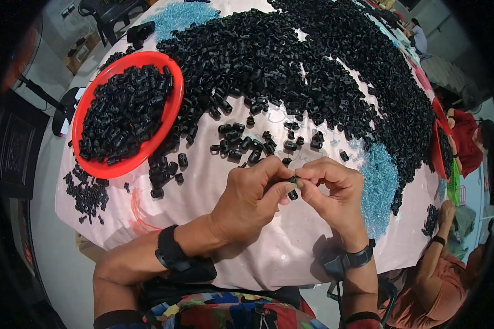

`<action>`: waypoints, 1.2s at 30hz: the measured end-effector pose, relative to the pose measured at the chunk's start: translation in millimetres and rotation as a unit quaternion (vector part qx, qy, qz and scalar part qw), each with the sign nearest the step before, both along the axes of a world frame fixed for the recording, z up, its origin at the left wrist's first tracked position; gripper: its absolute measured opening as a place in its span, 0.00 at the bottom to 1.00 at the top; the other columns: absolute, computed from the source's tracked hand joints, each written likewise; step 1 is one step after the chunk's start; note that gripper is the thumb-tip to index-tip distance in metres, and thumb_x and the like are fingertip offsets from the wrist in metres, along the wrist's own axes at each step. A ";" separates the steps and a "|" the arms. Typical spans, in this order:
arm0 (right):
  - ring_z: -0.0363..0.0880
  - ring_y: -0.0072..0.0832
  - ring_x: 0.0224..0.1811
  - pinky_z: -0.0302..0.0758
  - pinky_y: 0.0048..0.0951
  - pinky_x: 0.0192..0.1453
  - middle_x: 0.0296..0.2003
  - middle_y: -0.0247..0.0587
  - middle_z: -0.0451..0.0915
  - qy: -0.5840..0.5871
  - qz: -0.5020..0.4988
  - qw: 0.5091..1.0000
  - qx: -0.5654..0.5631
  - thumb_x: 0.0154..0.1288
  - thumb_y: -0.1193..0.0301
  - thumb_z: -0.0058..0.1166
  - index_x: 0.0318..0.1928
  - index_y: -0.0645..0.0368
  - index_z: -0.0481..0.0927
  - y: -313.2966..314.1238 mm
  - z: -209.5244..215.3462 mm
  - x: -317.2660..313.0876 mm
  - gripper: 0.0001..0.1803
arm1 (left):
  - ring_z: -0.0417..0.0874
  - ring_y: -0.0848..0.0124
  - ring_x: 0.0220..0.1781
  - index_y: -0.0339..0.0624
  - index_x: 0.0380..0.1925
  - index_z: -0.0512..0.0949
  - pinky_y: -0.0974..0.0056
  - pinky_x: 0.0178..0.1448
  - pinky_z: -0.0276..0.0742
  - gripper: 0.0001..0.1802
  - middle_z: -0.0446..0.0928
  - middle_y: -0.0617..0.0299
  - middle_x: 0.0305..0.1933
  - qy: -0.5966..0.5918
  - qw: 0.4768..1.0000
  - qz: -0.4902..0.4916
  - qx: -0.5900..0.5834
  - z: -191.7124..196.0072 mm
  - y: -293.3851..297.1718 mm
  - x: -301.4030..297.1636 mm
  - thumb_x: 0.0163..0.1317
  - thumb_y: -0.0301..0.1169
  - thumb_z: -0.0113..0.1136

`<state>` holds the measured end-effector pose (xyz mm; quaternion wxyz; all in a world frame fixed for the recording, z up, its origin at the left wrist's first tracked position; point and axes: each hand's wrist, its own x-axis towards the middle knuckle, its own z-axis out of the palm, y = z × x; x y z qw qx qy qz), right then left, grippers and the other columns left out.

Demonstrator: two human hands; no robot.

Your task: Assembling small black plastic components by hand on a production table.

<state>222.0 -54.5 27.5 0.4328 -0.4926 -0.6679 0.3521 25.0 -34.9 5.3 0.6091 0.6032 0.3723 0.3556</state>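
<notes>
Grey floor (66, 274) surrounds a large work table under a pale pink cover (258, 263), its edges bowed by the lens. Black heap (247, 60) of short plastic parts covers the far side and runs down the right. Two other people are at the right edge: one in a dark red top (466, 142), one nearer in an orange-brown top (433, 296). Red basin (115, 169), tilted, sits left on the table, filled with similar black parts. Translucent blue pieces form two piles: a right pile (379, 192) against the heap, and a far pile (178, 21) at upper left.

Left hand (252, 194) and right hand (335, 192) meet above the near-centre of the table; a dark band circles each wrist. Loose black parts (241, 143) lie scattered just beyond the hands; smaller black pieces (88, 194) lie below the basin, near a thin red strand (137, 211).

Grip: thumb and forefinger of both hands are pinched on one small black part (293, 179), located between the fingertips. Another dark piece (293, 194) shows just below; cannot tell whether it is held.
</notes>
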 end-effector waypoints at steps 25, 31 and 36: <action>0.83 0.39 0.44 0.80 0.33 0.47 0.45 0.46 0.84 -0.187 -0.014 0.968 0.164 0.48 0.80 0.70 0.49 0.63 0.86 1.2 2.0 -8.6 0.23 | 0.86 0.79 0.41 0.35 0.50 0.80 0.72 0.46 0.86 0.11 0.84 0.61 0.43 -0.163 0.965 -0.043 -0.202 -3.0 15.8 2.0 0.74 0.31 0.60; 0.82 0.41 0.47 0.80 0.33 0.51 0.49 0.48 0.83 -0.163 -0.009 0.976 0.144 0.49 0.80 0.68 0.53 0.63 0.85 0.5 0.9 -8.3 0.26 | 0.85 0.79 0.43 0.39 0.49 0.81 0.73 0.49 0.83 0.10 0.85 0.63 0.45 -0.160 0.960 -0.072 -0.217 0.3 15.1 2.3 0.75 0.31 0.59; 0.81 0.41 0.47 0.80 0.34 0.51 0.49 0.48 0.83 -0.173 0.010 0.966 0.190 0.49 0.79 0.70 0.54 0.63 0.85 5.2 -5.2 -4.5 0.27 | 0.84 0.80 0.44 0.40 0.51 0.81 0.72 0.51 0.81 0.11 0.85 0.65 0.45 -0.171 0.951 -0.077 -0.247 -3.0 15.6 4.2 0.75 0.33 0.59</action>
